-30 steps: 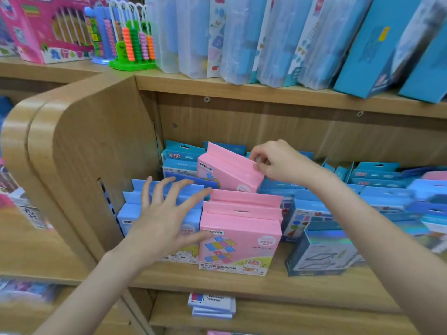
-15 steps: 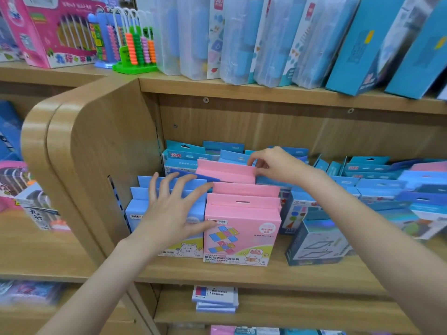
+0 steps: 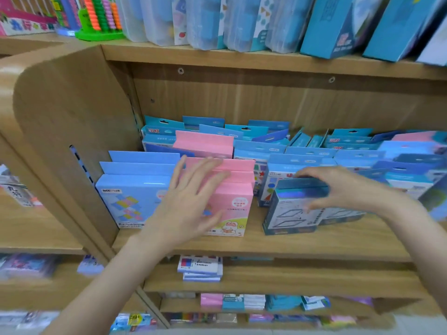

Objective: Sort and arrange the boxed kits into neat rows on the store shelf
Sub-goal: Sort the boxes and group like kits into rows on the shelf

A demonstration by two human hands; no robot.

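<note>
a wooden store shelf (image 3: 302, 243) seen from above and in front, with a rounded wooden side panel (image 3: 67, 122) at the far left. just right of that panel, a row of light blue boxed kits (image 3: 130, 201) stands upright, one behind another, front face toward the camera. next to them, touching, stands a row of pink boxed kits (image 3: 237, 204), the front one printed with a small cartoon animal; one more pink kit (image 3: 203, 143) sits further back, among teal-topped boxes (image 3: 256, 141) that fill the rear of the shelf. the left hand (image 3: 191, 201) reaches in from below, fingers straight and spread, lying across the front of the pink row where it meets the blue row; it grips nothing. further right, a dark teal box (image 3: 290, 213) with line drawings of shapes stands at an angle near the shelf's front edge. the right hand (image 3: 343, 189) curls over its top, fingers behind and thumb in front, holding it. more blue kits (image 3: 399, 165) crowd unevenly at the far right. above, a shelf carries tall clear and blue packages (image 3: 242, 20) and a bead abacus (image 3: 99, 18).
</note>
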